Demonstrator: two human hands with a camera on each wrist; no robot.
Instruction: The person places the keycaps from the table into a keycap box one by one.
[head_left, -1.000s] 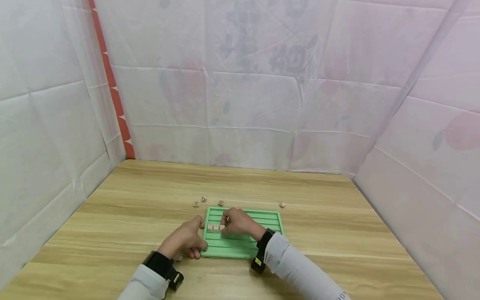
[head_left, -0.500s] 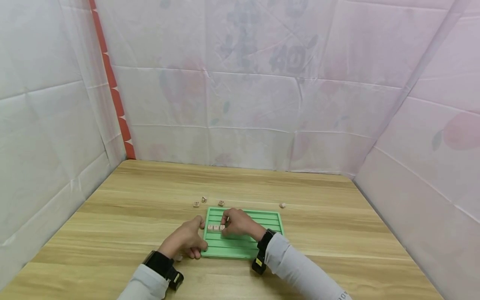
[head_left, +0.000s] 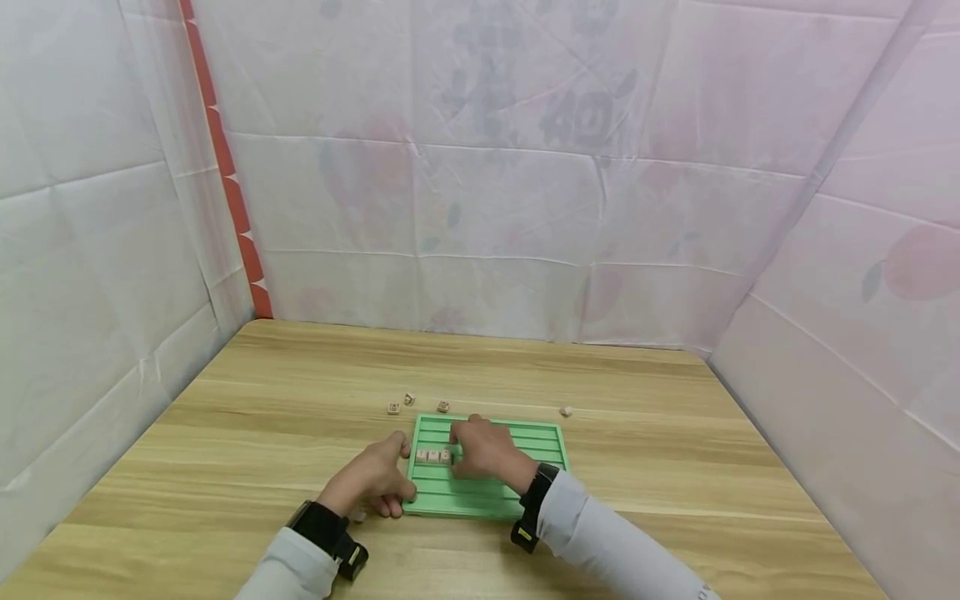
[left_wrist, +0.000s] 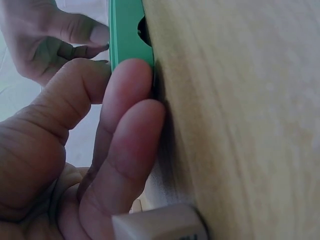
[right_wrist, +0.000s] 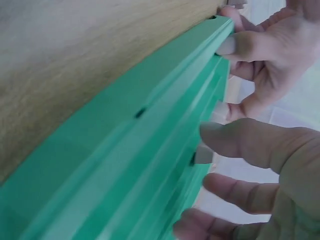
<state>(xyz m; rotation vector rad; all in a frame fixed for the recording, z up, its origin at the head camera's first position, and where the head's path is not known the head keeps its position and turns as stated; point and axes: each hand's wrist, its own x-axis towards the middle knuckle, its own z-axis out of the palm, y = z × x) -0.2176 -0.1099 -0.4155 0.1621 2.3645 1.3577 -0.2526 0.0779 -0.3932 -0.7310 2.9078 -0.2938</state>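
Note:
A green ridged tray (head_left: 465, 502) lies flat on the wooden table. My left hand (head_left: 372, 477) holds its left side, thumb at the near corner; in the left wrist view the fingers (left_wrist: 131, 142) press against the tray's edge. Three small letter tiles stand in a row along one groove at the left, the rightmost tile (head_left: 446, 457) beside my right hand (head_left: 486, 452). In the right wrist view, the right thumb and fingers are spread apart around a tile (right_wrist: 204, 154), with a gap visible; whether the thumb touches it is unclear.
Beyond the tray lie several loose tiles, among them one at the left (head_left: 393, 408), one near its far edge (head_left: 443, 407) and one at the right (head_left: 566, 411). Another tile (left_wrist: 160, 224) sits by the left hand. White sheeting (head_left: 495, 200) surrounds the table (head_left: 637, 383).
My right hand has shifted slightly right, off the third tile, which stays in the groove and shows more fully. The left hand keeps its place at the tray.

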